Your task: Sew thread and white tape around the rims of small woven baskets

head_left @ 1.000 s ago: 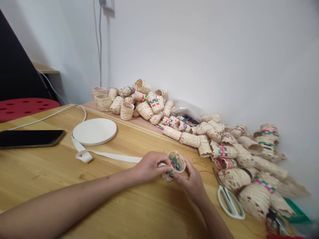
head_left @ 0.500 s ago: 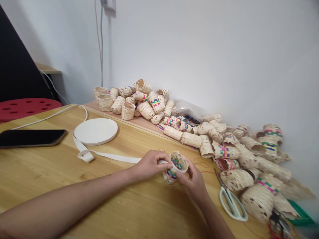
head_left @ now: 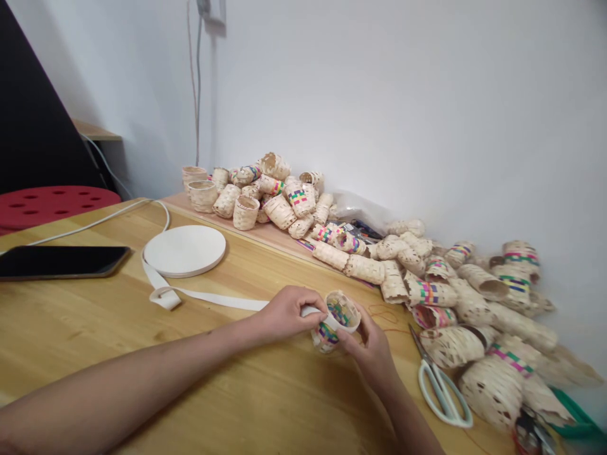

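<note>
Between my hands, just over the table, is a small woven basket [head_left: 327,338] with a coloured checked band, its opening tilted up. My right hand [head_left: 370,347] grips the basket from the right, thumb at the front of the rim. With thumb and fingertips together, my left hand [head_left: 294,313] pinches a flat white ribbon [head_left: 222,299] at the rim's left side. Along the front of the rim lies part of the ribbon. From my left hand it trails left across the table, past a folded loop, to a flat white roll [head_left: 184,251].
Many woven baskets [head_left: 281,212] are heaped along the wall, reaching round to the right. Scissors with pale handles [head_left: 443,388] lie right of my right hand. A phone [head_left: 64,261] and a white cable [head_left: 92,222] are on the left. Beyond the table is a red stool [head_left: 57,201].
The view has shifted slightly. Both hands keep the same hold on the basket and ribbon, with hardly any movement.
</note>
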Motion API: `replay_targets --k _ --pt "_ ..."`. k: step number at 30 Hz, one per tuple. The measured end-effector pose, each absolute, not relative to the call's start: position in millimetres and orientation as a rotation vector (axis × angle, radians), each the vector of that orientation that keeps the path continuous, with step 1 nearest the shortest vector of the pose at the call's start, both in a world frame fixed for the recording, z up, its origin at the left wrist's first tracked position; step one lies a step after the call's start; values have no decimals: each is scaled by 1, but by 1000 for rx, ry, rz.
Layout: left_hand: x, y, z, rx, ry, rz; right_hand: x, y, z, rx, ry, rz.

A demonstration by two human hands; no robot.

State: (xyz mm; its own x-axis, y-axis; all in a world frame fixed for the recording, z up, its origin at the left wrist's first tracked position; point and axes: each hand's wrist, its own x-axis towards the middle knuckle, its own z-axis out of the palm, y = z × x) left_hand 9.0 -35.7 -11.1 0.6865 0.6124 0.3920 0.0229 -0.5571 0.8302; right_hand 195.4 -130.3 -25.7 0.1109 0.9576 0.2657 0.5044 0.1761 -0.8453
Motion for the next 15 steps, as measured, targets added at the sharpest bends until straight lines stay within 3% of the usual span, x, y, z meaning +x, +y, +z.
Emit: replay_targets --k 15 --pt "10 -38 -14 2121 558 873 193 -132 -25 -1479 -1524 556"
